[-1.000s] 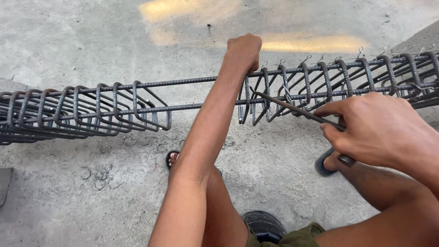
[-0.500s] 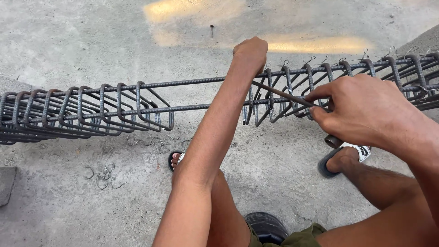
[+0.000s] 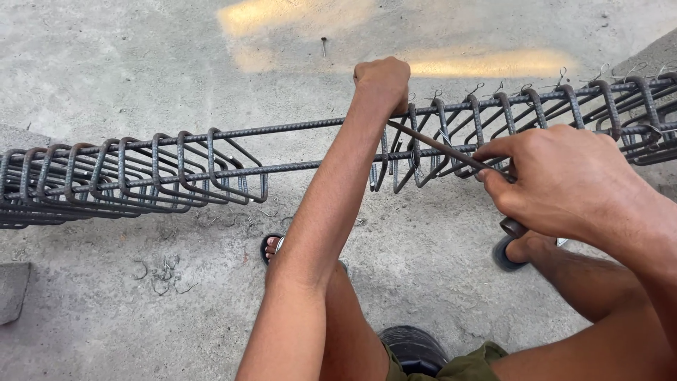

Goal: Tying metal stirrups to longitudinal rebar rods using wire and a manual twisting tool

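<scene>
The left hand [image 3: 381,83] was closed in a fist around the upper ribbed steel bar [image 3: 296,127] of a long dark rebar cage [image 3: 141,173], gripping it where a stirrup crossed. The right hand [image 3: 564,180] was clamped on a slim dark metal hook tool [image 3: 441,147], fingers pinched along its shaft and its cylindrical handle end projecting below the palm. The tool's tip lay just under the left fist, touching the cage at the stirrup junction; whether it had engaged a wire could not be determined. The two hands were apart, with the tool spanning the gap between them.

The cage ran horizontally across the grey concrete floor [image 3: 106,56], passing under both hands. To the left of the left forearm, closely packed rectangular stirrups [image 3: 92,176] were bunched together. Behind the right hand, further stirrups were spaced along the bars, with short twisted wire ties [image 3: 479,89] standing up from the top bar.

Below the left forearm, loose bent wire scraps [image 3: 162,271] lay on the floor. A sandalled foot [image 3: 271,247] rested beside the left knee, and another foot [image 3: 511,250] sat directly beneath the right hand.
</scene>
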